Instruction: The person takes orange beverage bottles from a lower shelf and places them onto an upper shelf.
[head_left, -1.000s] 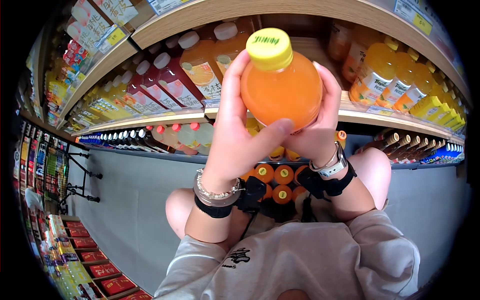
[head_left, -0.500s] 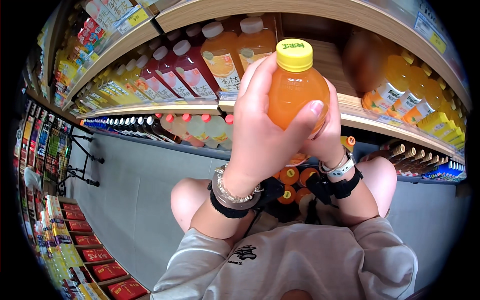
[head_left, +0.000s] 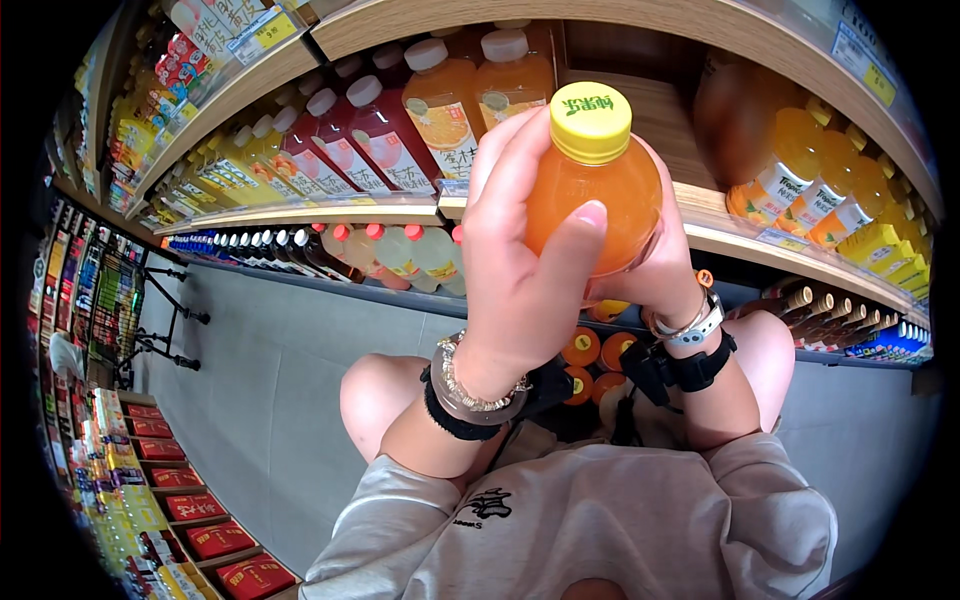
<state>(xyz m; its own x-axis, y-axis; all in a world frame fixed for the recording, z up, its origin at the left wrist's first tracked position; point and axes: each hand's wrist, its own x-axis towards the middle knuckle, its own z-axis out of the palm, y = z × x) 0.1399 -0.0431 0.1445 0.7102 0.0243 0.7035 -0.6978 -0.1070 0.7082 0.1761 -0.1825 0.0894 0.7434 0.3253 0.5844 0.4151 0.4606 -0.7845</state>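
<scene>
An orange juice bottle with a yellow cap is held up in front of me, cap toward the camera. My left hand wraps round its left side, the thumb lying across the front. On the opposite side, my right hand is also closed round the bottle, some of its fingers hidden behind it. Just past the bottle runs a wooden shelf with a bare stretch of board. Below my wrists, several orange-capped bottles stand near the floor between my knees.
Red and orange juice bottles line the shelf at left; more orange juice bottles stand at right. A lower row holds clear bottles and dark-brown ones with wooden-looking caps. A shopping cart and red boxes are at left.
The bottle has tilted and come slightly lower and nearer, showing more of its cap top. My left thumb has shifted left across its front; my right hand has moved slightly right.
</scene>
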